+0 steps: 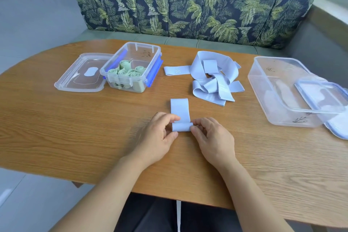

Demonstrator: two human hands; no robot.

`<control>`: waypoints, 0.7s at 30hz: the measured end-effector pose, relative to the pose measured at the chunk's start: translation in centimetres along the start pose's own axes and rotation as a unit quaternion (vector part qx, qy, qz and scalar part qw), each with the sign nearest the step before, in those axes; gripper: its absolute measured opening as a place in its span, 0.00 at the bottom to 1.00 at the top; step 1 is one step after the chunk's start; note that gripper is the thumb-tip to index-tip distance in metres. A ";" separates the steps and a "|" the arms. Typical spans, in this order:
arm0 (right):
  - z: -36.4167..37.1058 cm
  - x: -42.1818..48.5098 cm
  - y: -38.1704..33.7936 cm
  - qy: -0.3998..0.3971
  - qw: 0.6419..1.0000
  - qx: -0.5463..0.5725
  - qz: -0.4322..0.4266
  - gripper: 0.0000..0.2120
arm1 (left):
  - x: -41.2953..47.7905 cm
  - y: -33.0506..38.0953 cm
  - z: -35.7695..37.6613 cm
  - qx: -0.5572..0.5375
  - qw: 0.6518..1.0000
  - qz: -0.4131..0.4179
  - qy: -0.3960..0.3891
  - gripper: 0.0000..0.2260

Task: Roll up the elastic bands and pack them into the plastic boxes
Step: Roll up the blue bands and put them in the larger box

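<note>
A light blue elastic band (179,108) lies flat on the wooden table (75,128), its near end turned over into a small roll. My left hand (160,135) pinches the roll's left side and my right hand (212,137) pinches its right side. Behind it sits a loose pile of light blue bands (212,79), one stretched out to the left. At the back left a clear plastic box with blue clips (150,56) holds several rolled green bands (124,70). A larger clear box (263,79) stands at the right with nothing visible inside.
The small box's clear lid (79,75) lies flat to its left. Another lid with a blue rim (323,98) leans on the large box's near right corner. A leaf-patterned sofa (188,0) runs behind the table. The table's near edge curves just above my lap.
</note>
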State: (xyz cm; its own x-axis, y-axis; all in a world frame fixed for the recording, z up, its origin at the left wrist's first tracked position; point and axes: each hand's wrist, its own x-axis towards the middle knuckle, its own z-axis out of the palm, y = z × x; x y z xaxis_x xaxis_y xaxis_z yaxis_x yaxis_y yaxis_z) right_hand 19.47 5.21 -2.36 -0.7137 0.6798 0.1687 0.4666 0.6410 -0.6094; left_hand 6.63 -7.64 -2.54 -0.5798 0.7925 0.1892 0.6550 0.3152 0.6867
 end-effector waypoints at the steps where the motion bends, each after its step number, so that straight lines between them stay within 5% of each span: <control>1: 0.0 0.0 0.0 0.003 1.000 -0.002 0.000 0.09 | 0.1 0.0 0.0 -0.003 1.000 -0.005 0.004 0.13; 11: 0.0 -0.2 0.0 0.011 0.999 0.032 -0.031 0.20 | 1.5 -0.3 -0.7 0.014 0.999 -0.033 -0.032 0.08; 21: 0.3 1.4 0.4 -0.019 1.000 0.006 -0.019 0.11 | 2.1 -0.4 -0.9 0.012 0.998 -0.045 -0.052 0.14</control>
State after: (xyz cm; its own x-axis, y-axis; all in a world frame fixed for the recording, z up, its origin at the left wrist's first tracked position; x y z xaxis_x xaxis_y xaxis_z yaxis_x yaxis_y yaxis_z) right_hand 18.50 6.26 -2.64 -0.7503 0.6410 0.1619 0.4328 0.6613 -0.6126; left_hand 4.66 -6.58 -1.76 -0.5848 0.8095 0.0523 0.6138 0.3995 0.6809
